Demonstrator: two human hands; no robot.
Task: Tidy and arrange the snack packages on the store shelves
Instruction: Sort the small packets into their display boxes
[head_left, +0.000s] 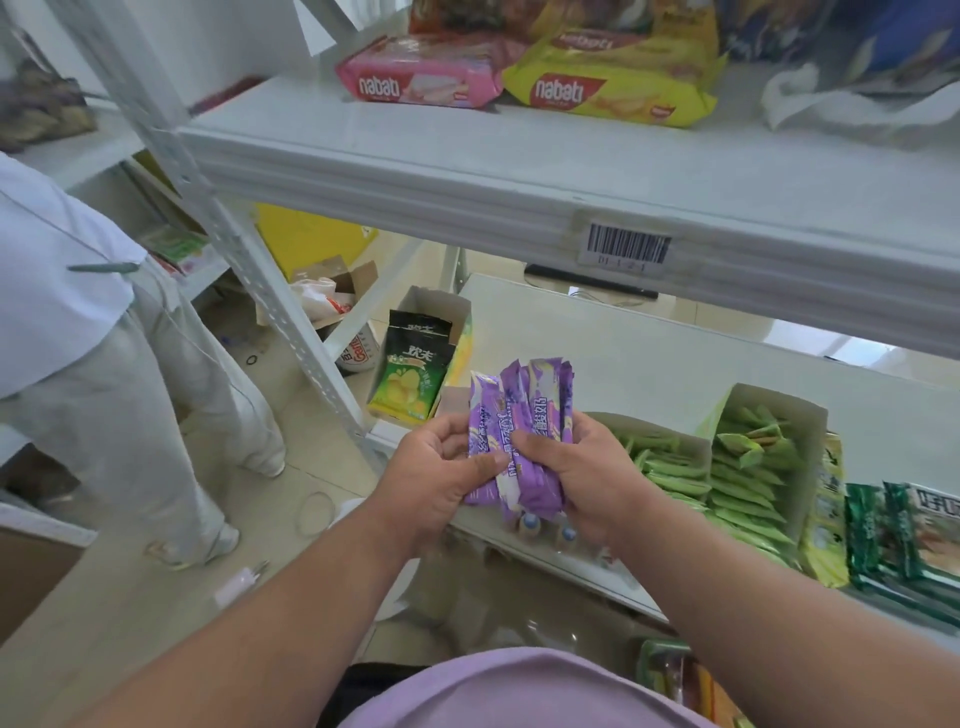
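Both my hands hold a bunch of purple snack packets (519, 431) upright, just in front of the middle shelf (649, 364). My left hand (441, 467) grips the bunch from the left, thumb pressed across the front of the wrappers, fingers curled behind. My right hand (576, 467) clamps the right side of the same bunch, thumb on the front, fingers wrapped round the back. The packets fan out a bit at the top, tops pointing up toward the upper shelf (467, 156). On the middle shelf, right of my hands, two open cardboard boxes (779, 415) hold rows of green packets (743, 478), packed on edge. Further right, yellow-green packs (826, 525) and dark green bags (893, 530) sit side by side near the shelf front. At the left end of that shelf a green-and-black chip bag (413, 374) stands in an open box. On the upper shelf lie a pink Nabati pack (421, 78) and a yellow Nabati pack (613, 85), touching, with a white plastic bag (841, 93) to their right. A barcode label (626, 244) is stuck on the upper shelf's front edge. Another person in white trousers (156, 405) stands at left on the floor. Small bottles (545, 530) show below the packets, partly hidden by my hands.
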